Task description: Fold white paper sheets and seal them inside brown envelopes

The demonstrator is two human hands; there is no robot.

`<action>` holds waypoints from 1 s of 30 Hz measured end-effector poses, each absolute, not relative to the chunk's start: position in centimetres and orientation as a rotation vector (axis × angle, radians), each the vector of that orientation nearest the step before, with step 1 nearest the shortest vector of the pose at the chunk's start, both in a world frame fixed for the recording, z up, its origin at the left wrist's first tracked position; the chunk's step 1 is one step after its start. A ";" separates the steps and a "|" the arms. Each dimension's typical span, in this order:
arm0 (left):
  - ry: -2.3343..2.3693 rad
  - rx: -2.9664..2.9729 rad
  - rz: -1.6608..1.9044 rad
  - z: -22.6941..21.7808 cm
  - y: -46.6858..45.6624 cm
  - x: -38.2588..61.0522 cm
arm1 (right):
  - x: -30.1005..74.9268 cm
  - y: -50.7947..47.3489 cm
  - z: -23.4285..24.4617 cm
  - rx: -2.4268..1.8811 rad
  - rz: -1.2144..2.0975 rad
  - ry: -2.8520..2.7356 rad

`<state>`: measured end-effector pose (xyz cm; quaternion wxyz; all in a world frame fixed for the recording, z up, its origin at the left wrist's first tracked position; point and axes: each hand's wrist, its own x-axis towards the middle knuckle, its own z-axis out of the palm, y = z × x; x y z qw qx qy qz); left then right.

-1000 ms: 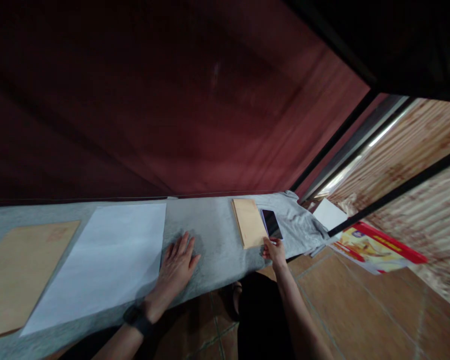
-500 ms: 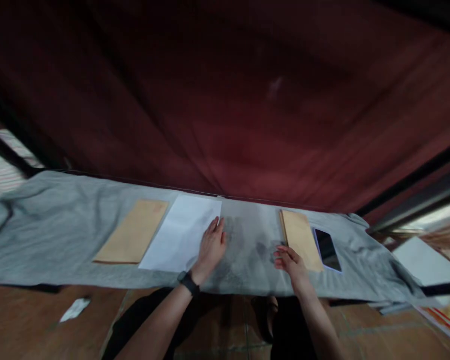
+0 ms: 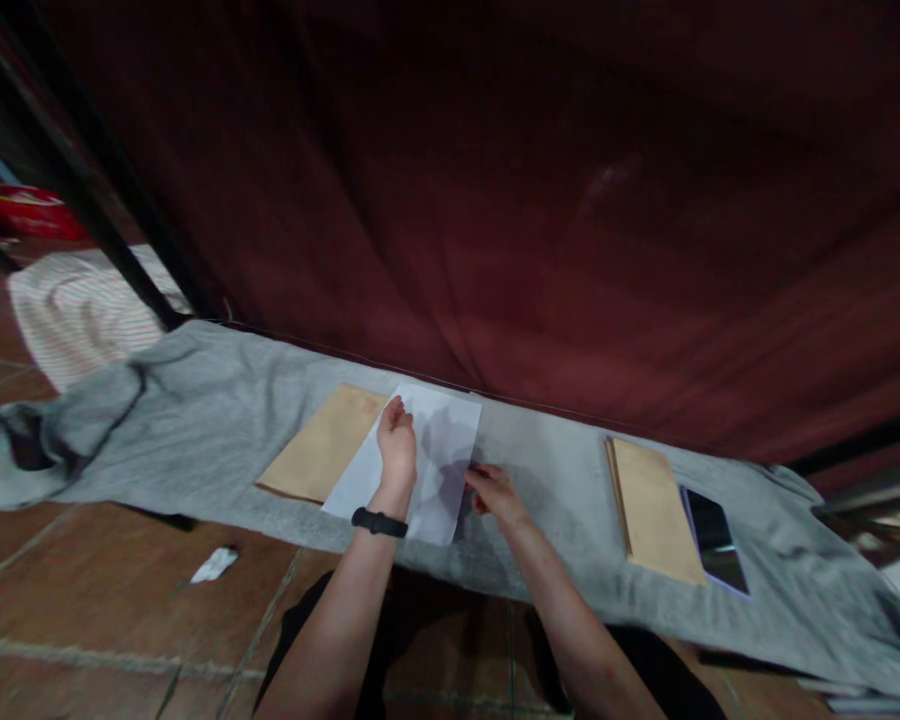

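A white sheet of paper (image 3: 442,440) lies on the grey cloth in front of me. My left hand (image 3: 399,440), with a dark band on its wrist, rests over the sheet's left part, turned on its side with fingers stretched forward. At the sheet's right edge, my right hand (image 3: 491,490) pinches the paper between thumb and fingers. Left of the sheet and touching or just under its edge is a brown envelope (image 3: 319,445). Farther right lies a stack of brown envelopes (image 3: 656,510), with a phone (image 3: 716,540) beside it.
The grey cloth (image 3: 555,480) covers a long, low surface. A dark red curtain-like sheet (image 3: 457,200) hangs behind it. Striped fabric (image 3: 94,310) and a red container (image 3: 30,212) are at the left. A white scrap (image 3: 214,565) lies on the tiled floor (image 3: 82,600).
My right hand has moved left from near the envelope stack to the paper's right edge and closed on it. My left hand has shifted left across the sheet. The view has turned left.
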<state>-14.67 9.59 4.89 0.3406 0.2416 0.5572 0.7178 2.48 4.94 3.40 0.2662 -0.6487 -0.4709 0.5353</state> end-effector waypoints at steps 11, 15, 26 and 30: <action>1.540 0.821 1.844 5.7 9.4 -14.9 | 4.9 6.0 2.2 -1.810 1.116 -1.489; 1.604 1.009 1.601 4.8 9.4 -13.5 | 12.0 4.5 2.7 -1.852 0.960 -1.489; 1.616 2.345 0.709 1.7 3.5 -2.9 | 19.3 3.9 1.9 -2.011 0.797 -1.598; 1.659 2.385 0.456 1.6 2.7 -2.1 | 20.5 3.9 2.2 -2.029 0.788 -1.690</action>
